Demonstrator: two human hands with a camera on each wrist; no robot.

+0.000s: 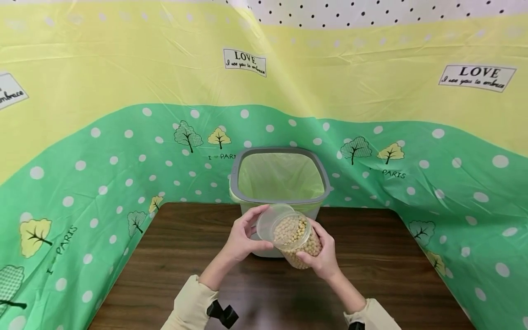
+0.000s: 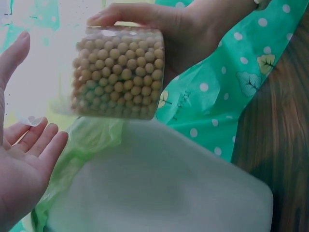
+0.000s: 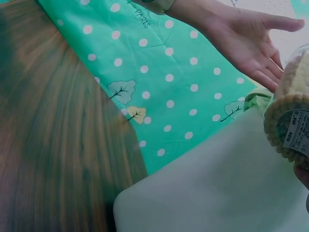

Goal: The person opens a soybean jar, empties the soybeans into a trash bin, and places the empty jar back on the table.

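Observation:
My right hand [image 1: 326, 254] grips a clear jar [image 1: 290, 257] packed with round tan beans, its mouth tipped up and left. At that mouth my left hand [image 1: 241, 236] holds a translucent round lid [image 1: 266, 225], thumb and fingers at opposite edges. The lid overlaps the jar's rim in the head view. Through the jar's side in the left wrist view, the beans [image 2: 118, 72] show closely stacked. A printed label [image 3: 297, 130] covers part of the jar's base. Both hands are in front of a pale bin.
The bin with a grey rim [image 1: 234, 178] and green liner bag [image 1: 280, 176] stands at the back of the dark wooden table [image 1: 185, 275]. A patterned green and yellow sheet [image 1: 123, 151] hangs behind and along both sides.

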